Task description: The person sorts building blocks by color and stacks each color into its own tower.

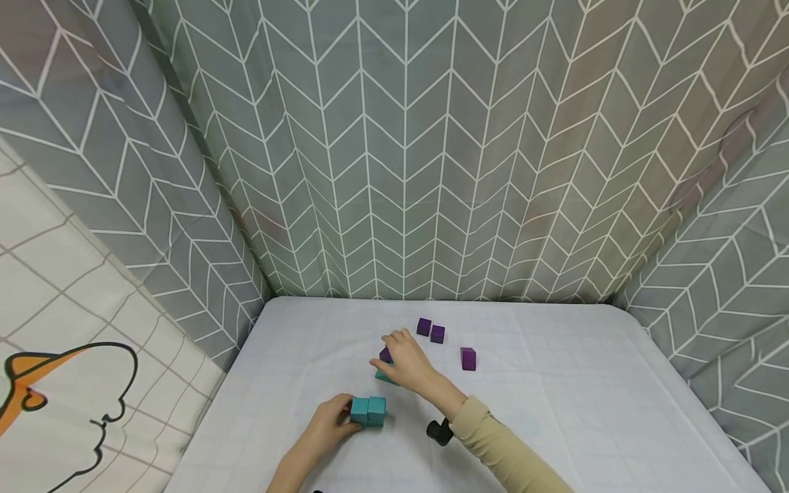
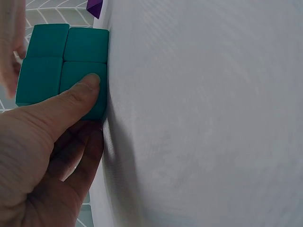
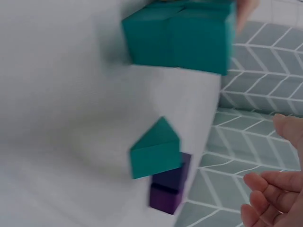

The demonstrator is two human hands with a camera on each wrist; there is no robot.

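Observation:
In the head view, my left hand (image 1: 323,428) is at the left side of a stack of teal blocks (image 1: 368,412). Seen from the left wrist, the teal blocks (image 2: 43,78) form a square, two across and two high. The thumb presses on the lower block nearest the hand, with fingers around its other side. My right hand (image 1: 408,363) hovers farther back, fingers spread and nothing between them. Below it, a teal triangular block (image 1: 385,376) lies on the table by a purple block (image 1: 385,355), partly hidden by the hand. The right wrist view shows the triangular block (image 3: 156,153) apart from the fingers (image 3: 274,189).
Two small purple blocks (image 1: 431,331) sit close together at the back of the white table (image 1: 555,397). A taller purple block (image 1: 468,359) stands to their right. A small black object (image 1: 440,432) shows beside the right sleeve. A patterned grey curtain (image 1: 425,171) hangs behind the table.

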